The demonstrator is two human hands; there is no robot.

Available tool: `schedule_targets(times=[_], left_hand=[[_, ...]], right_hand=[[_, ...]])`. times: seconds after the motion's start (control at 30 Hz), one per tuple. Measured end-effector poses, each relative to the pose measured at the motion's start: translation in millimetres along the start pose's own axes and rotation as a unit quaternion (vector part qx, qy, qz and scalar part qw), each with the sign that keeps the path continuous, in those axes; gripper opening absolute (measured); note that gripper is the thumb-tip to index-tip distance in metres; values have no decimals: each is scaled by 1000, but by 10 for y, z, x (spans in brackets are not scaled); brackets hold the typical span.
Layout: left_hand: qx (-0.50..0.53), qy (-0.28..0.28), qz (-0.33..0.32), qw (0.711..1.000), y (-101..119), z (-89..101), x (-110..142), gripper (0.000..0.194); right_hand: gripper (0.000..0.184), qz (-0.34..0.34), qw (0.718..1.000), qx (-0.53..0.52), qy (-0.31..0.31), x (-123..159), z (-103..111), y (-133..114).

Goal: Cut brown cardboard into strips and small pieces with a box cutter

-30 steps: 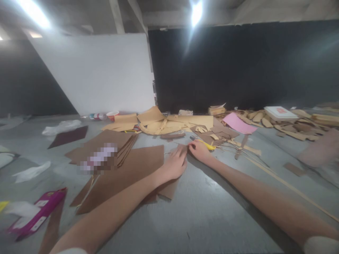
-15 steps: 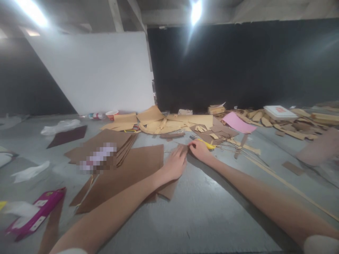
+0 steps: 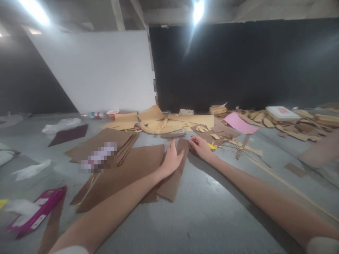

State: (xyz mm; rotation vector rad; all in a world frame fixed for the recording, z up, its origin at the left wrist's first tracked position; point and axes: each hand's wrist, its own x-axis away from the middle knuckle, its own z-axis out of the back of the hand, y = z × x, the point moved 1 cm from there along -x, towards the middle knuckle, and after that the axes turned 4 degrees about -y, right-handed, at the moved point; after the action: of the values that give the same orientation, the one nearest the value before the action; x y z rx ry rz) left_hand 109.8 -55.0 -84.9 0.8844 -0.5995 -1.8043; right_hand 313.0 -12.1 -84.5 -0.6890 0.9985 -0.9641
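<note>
A narrow brown strip of what looks like leather or card (image 3: 172, 185) lies slanted on the grey table. My left hand (image 3: 171, 161) is at the strip's left edge, fingers stretched out and thumb apart, gripping nothing. Beside the strip's far right corner, my right hand (image 3: 201, 148) has thumb and fingertips pinched together; what is between them, if anything, is too small to make out. Left of the strip lies a large brown sheet (image 3: 132, 169), partly under my left forearm. A yellow tool handle (image 3: 212, 146) shows behind my right hand.
A stack of brown sheets (image 3: 106, 137) lies on the left, with a magenta packet (image 3: 42, 211) nearer me. Tan offcuts (image 3: 182, 121), a pink sheet (image 3: 240, 123) and a white box (image 3: 282, 113) line the back. A long thin strip (image 3: 288, 187) crosses the right side.
My left hand has opened and drawn back from the strip's far end, uncovering more of the strip. My right hand stays pinched near the same corner, slightly lifted.
</note>
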Motion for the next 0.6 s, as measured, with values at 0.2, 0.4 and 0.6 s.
schedule_targets(times=[0.2, 0.4, 0.6], left_hand=[[72, -62, 3, 995, 91, 113, -66, 23], [56, -40, 20, 997, 124, 74, -32, 25], [59, 17, 44, 997, 72, 105, -68, 25]], right_hand=[[43, 1, 995, -84, 55, 9, -13, -95], [55, -9, 992, -117, 54, 27, -24, -187], [61, -35, 991, -98, -83, 86, -58, -255]])
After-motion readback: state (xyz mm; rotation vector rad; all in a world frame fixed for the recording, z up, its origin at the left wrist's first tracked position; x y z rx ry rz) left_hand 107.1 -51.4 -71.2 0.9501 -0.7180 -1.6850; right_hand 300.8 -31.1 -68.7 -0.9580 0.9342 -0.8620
